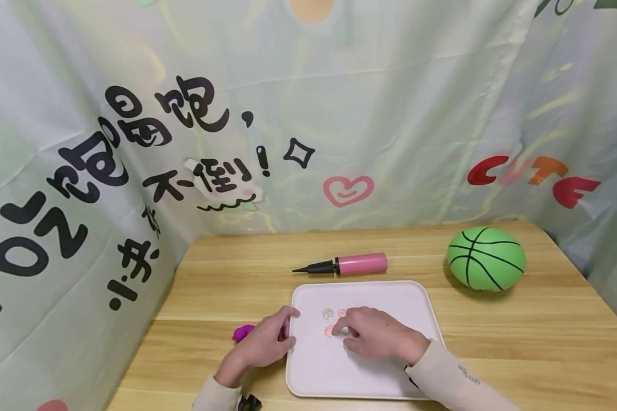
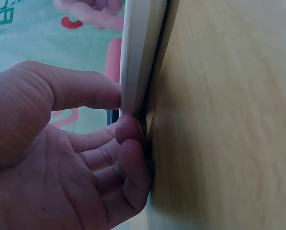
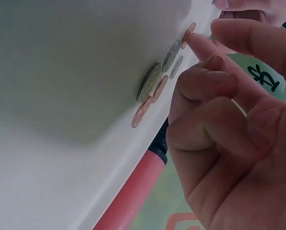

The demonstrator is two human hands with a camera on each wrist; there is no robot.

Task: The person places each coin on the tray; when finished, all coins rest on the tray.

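A white tray [image 1: 319,371] lies on the table, with several copper and silver coins on it. My left hand [image 1: 267,339] grips the tray's left rim [image 2: 139,52], thumb on top and fingertips at its underside. Over the middle of the tray, my right hand [image 1: 377,332] reaches down with the index finger extended. Its fingertip touches a copper coin [image 3: 188,35], while the other fingers are bent. Close by lie a silver coin [image 3: 171,56], a larger coin [image 3: 149,82] and another copper coin [image 3: 141,112]. In the head view the right hand partly covers the coins.
Behind the tray lies a pink and black hand pump [image 1: 361,264]. A green ball [image 1: 485,258] with black lines sits at the back right. Something purple [image 1: 243,332] shows beside the left hand, partly hidden. A printed curtain [image 1: 401,125] hangs behind the wooden table [image 1: 535,342].
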